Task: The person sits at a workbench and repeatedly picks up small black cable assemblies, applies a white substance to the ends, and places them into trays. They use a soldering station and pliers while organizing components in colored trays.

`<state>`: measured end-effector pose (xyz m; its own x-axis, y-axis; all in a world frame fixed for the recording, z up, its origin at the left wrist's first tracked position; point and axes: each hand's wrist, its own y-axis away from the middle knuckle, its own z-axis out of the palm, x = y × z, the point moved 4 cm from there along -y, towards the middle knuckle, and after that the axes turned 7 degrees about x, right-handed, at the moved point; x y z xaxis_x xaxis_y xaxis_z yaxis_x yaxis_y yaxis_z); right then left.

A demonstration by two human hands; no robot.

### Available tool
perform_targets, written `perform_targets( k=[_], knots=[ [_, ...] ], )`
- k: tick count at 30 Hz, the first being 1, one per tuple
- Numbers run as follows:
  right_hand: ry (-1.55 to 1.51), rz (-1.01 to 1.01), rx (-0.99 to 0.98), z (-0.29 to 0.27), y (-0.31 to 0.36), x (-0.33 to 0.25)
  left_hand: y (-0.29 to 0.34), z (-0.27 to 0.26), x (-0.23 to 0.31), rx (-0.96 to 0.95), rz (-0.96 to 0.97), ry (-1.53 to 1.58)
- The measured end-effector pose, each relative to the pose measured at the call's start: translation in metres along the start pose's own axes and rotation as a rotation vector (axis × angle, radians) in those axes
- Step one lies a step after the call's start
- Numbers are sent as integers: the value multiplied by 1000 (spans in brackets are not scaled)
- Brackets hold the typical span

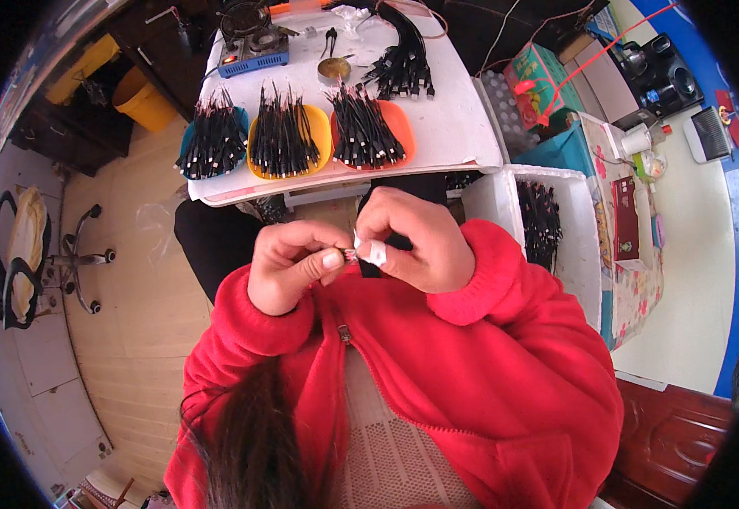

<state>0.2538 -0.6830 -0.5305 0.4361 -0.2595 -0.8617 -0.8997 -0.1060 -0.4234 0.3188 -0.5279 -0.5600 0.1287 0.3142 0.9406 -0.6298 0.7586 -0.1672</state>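
Note:
In front of my chest, my left hand (302,265) pinches thin pinkish wire ends (350,254) between thumb and forefinger. My right hand (416,242) meets it there, thumb and forefinger closed at the same wires. White wrapping (375,253) covers part of the right fingers. Whatever else is inside the two pinches is too small to make out. Just beyond my hands, a teal bowl (186,158), a yellow bowl (324,127) and an orange bowl (400,125) stand in a row, each filled with short black cables with plug ends and bare wires.
The bowls stand on a white table (463,127). Behind them are a blue heating device (255,64), a small round dish (334,69) and a black cable bundle (403,59). To my right, a white foam box (586,254) holds more cables. A wheeled chair (81,254) stands left.

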Motion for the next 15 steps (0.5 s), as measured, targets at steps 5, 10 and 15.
perform_targets(
  k=[5,10,15],
  knots=[
    [-919,833,17,16,14,31,-5,-1,15,51,461,-772],
    [83,22,185,-4,-1,4,-2,-9,-7,179,60,-58],
    [553,-388,201,1,-2,-14,-3,-6,-18,154,-7,144]
  ],
)
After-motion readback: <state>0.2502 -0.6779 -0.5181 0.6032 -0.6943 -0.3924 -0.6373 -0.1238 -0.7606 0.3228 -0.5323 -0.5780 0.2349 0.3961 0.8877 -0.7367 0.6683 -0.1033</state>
